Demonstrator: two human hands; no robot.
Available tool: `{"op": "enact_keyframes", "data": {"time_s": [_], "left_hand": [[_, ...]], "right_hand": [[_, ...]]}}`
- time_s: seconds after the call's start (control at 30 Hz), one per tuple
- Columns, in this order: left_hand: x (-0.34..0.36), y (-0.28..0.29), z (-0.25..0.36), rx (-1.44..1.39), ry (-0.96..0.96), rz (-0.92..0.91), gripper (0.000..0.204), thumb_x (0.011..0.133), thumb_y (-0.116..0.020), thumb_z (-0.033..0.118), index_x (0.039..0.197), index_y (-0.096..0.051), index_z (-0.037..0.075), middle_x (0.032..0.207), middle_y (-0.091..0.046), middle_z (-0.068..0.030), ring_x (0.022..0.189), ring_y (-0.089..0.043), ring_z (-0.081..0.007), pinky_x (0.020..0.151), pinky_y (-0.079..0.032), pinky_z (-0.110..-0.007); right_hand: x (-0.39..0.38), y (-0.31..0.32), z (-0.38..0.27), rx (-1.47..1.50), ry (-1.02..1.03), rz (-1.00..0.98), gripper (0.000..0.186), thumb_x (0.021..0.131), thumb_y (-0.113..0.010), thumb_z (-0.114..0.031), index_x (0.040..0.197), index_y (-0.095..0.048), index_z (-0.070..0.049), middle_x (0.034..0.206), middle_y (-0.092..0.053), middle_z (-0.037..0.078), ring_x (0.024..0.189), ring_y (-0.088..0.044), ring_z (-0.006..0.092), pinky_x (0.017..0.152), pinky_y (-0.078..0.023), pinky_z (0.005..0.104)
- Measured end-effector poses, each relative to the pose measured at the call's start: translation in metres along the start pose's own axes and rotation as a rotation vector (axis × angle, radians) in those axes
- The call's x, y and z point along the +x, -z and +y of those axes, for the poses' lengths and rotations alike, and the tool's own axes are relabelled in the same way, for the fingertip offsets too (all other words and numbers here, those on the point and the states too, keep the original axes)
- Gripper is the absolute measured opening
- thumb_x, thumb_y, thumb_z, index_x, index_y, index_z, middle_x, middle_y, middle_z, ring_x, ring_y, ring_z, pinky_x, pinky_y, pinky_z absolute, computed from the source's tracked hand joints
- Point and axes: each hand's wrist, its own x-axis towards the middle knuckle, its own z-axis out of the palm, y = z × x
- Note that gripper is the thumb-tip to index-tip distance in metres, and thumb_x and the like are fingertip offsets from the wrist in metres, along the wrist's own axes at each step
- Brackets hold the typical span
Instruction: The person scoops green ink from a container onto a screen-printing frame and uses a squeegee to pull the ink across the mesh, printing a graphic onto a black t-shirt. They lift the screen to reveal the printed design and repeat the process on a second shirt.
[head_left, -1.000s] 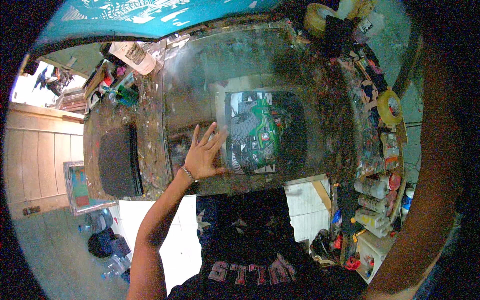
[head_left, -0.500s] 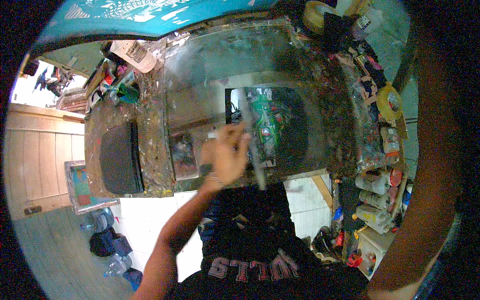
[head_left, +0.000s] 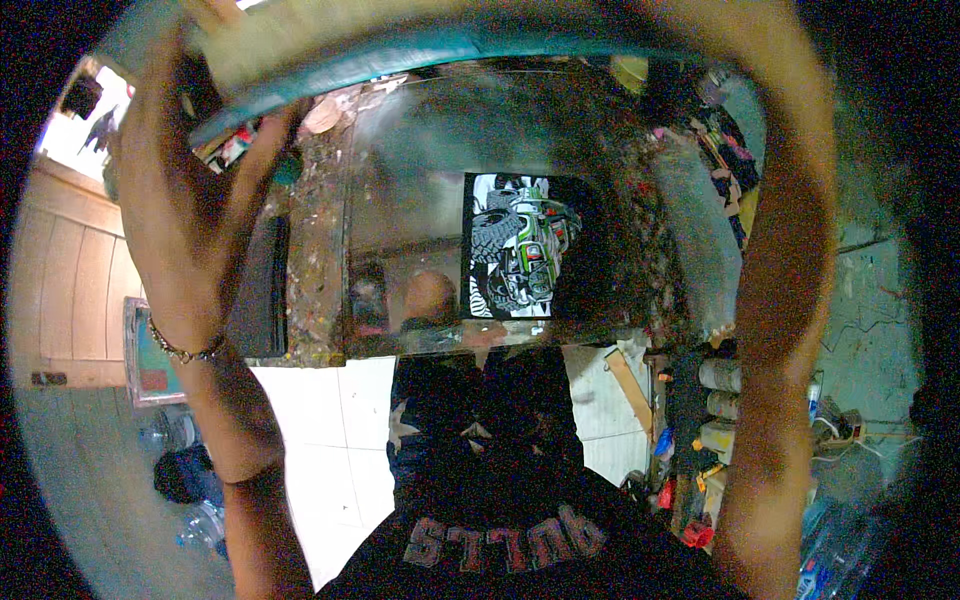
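Note:
A framed screen [head_left: 460,45] with a beige rim and a teal underside tilts across the top of the view. My left hand [head_left: 190,200], a beaded bracelet at its wrist, grips the frame's left end, thumb on one side and fingers on the other. My right arm is raised along the right side; the right hand [head_left: 740,35] smears into the top edge by the frame, its fingers unclear. Below the screen, a black fabric piece [head_left: 595,270] lies on the glossy board [head_left: 420,130]. It bears a print of a big-wheeled off-road truck [head_left: 520,245] in white, grey, green and red.
Dark flat pieces [head_left: 262,290] are stacked on the paint-stained bench [head_left: 315,300] at left. A small teal framed screen [head_left: 150,350] leans beside a wooden door [head_left: 75,290]. Bottles [head_left: 720,375] line the right side, and plastic bottles [head_left: 205,525] stand on the floor at lower left.
My left hand has left the print and gone up to the frame's left end. The screen has come lower and changed tilt. The print now shows unobstructed, with more white and grey.

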Motion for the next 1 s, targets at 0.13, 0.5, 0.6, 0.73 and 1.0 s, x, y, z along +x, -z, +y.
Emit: {"op": "enact_keyframes", "data": {"time_s": [0.13,0.5,0.6,0.73,1.0], "left_hand": [[-0.052,0.015,0.006,-0.133,-0.056,-0.413,0.051,0.06,-0.087,0.021,0.101,-0.063,0.004,0.101,-0.064,-0.0127,0.096,-0.063,-0.0318,0.078,-0.049,-0.042],[-0.232,-0.072,0.041,-0.244,-0.011,-0.769,0.048,0.064,-0.082,0.022,0.099,-0.056,0.001,0.097,-0.057,-0.014,0.097,-0.057,-0.034,0.084,-0.045,-0.043],[-0.244,-0.082,0.04,-0.229,-0.032,-0.786,0.041,0.069,-0.079,0.022,0.097,-0.056,0.002,0.096,-0.058,-0.0123,0.097,-0.057,-0.0311,0.084,-0.046,-0.041],[-0.252,-0.087,0.038,-0.229,-0.024,-0.831,0.038,0.076,-0.075,0.027,0.098,-0.057,0.003,0.096,-0.059,-0.0124,0.097,-0.059,-0.0301,0.084,-0.047,-0.041],[-0.254,-0.093,0.036,-0.249,0.026,-0.977,0.053,0.071,-0.08,0.032,0.107,-0.059,-0.001,0.105,-0.06,-0.0147,0.103,-0.058,-0.0333,0.089,-0.047,-0.043]], "right_hand": [[-0.099,-0.009,-0.054,-0.024,-0.1,-0.207,0.066,0.076,-0.07,-0.066,0.101,-0.065,-0.005,0.088,-0.065,0.014,0.077,-0.065,0.0369,0.068,-0.052,0.0489],[-0.259,-0.061,-0.122,0.254,-0.167,-0.581,0.031,0.076,-0.066,-0.019,0.099,-0.059,0.0,0.093,-0.063,0.016,0.092,-0.063,0.0327,0.084,-0.05,0.0446],[-0.253,-0.088,-0.109,0.261,-0.164,-0.725,0.021,0.08,-0.063,-0.016,0.096,-0.058,-0.002,0.091,-0.063,0.014,0.092,-0.064,0.0305,0.08,-0.049,0.0439],[-0.251,-0.105,-0.101,0.23,-0.128,-0.84,0.016,0.084,-0.059,-0.013,0.098,-0.058,-0.003,0.092,-0.064,0.014,0.094,-0.064,0.0302,0.08,-0.05,0.0424],[-0.266,-0.096,-0.12,0.165,-0.131,-0.774,0.014,0.086,-0.058,-0.011,0.098,-0.059,-0.005,0.092,-0.063,0.011,0.091,-0.064,0.0273,0.08,-0.05,0.0405]]}}
